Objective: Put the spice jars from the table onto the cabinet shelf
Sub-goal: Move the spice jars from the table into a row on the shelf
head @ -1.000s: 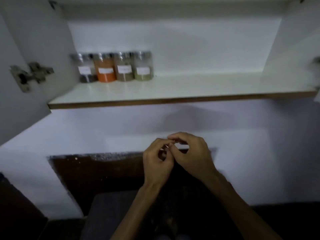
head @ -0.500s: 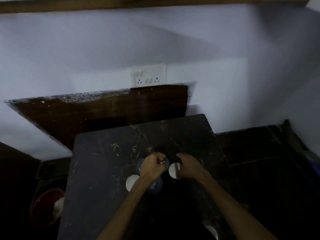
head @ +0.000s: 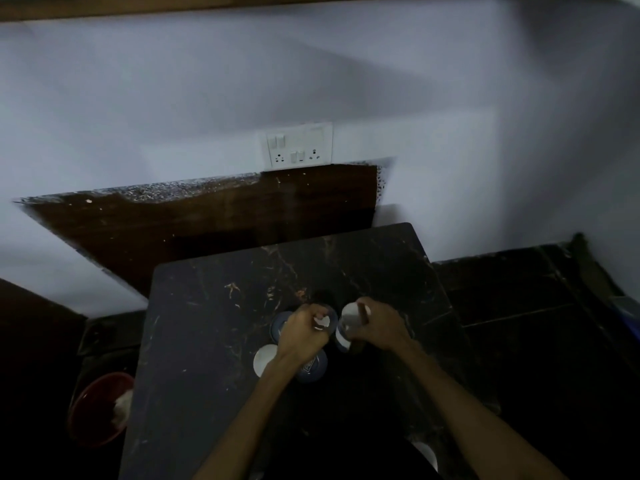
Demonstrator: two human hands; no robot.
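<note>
Looking down from the head cam, the pale wall (head: 311,74) eats up the whole top half, with a brown strip along 12 o'clock that's cut off by the frame edge, so I can't say what it belongs to. Below that is a dark wooden panel (head: 194,223), speckled along its top edge. The black marbled table (head: 214,341) fills the lower middle, and its near end runs out of frame at 6 o'clock. Lighting is really dim, so the floor around it is mostly just black.

At 8 o'clock there's a red bowl (head: 93,410) down beside the table with something whitish in it, can't tell what. A white socket plate (head: 299,145) sits on the wall just above the panel.

Now the hands. My left hand (head: 301,336) is curled tight over a jar (head: 325,322) near the table's centre; only a sliver of white top peeks past the knuckles. The right hand (head: 379,329) is wrapped around a second jar (head: 349,323) just beside it, fingers closed on its side, white lid showing. Two more dark-lidded ones are half buried under the left hand and wrist. A white lid (head: 265,358) at 7 o'clock of that hand is partly covered too. Another pale round thing (head: 426,455) is down at 5 o'clock, mostly hidden behind my right forearm.
</note>
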